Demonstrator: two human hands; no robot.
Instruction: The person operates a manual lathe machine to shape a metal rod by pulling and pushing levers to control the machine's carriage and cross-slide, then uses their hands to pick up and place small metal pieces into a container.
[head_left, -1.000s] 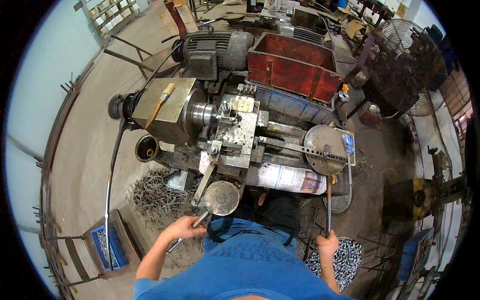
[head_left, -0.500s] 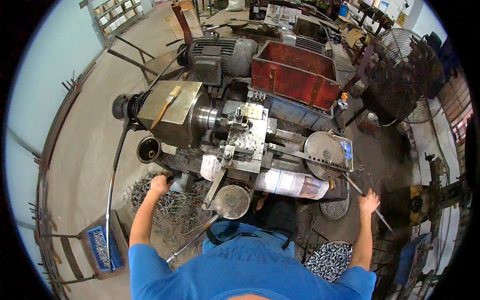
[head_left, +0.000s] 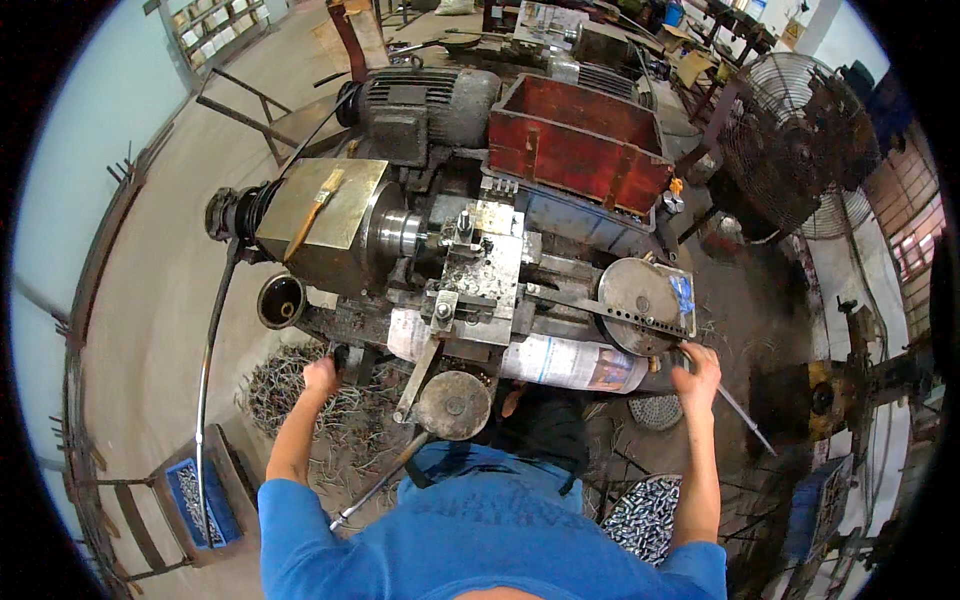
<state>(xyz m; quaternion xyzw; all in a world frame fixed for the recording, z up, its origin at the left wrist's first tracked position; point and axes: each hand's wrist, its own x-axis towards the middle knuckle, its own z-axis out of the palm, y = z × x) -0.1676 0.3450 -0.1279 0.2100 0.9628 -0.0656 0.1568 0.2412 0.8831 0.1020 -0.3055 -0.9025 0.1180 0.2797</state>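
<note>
I stand at a small metal lathe with a bright round chuck [head_left: 398, 233] and a tool post [head_left: 463, 228] on its cross slide [head_left: 490, 270]. Low at the machine's left front, my left hand [head_left: 321, 374] is closed around a dark knob [head_left: 341, 354], mostly hidden by the fingers. My right hand [head_left: 698, 378] is at the inner end of a long metal lever [head_left: 738, 412], beside the round plate [head_left: 640, 303] with a perforated bar [head_left: 600, 310] across it. Its fingers are bent over and apart from the thumb, and no grip on the lever shows.
A brush [head_left: 314, 215] lies on the headstock cover [head_left: 345, 185]. Behind stand a red metal bin [head_left: 580, 150] and a large fan [head_left: 800, 150]. Metal shavings [head_left: 290, 390] heap below left. Small metal parts fill a basket [head_left: 643, 520] and a blue tray [head_left: 205, 500].
My right hand has slid off the lever's outer part, moving left and up toward its inner end, and its fingers have loosened. My left hand stays at the knob. The view has shifted slightly.
</note>
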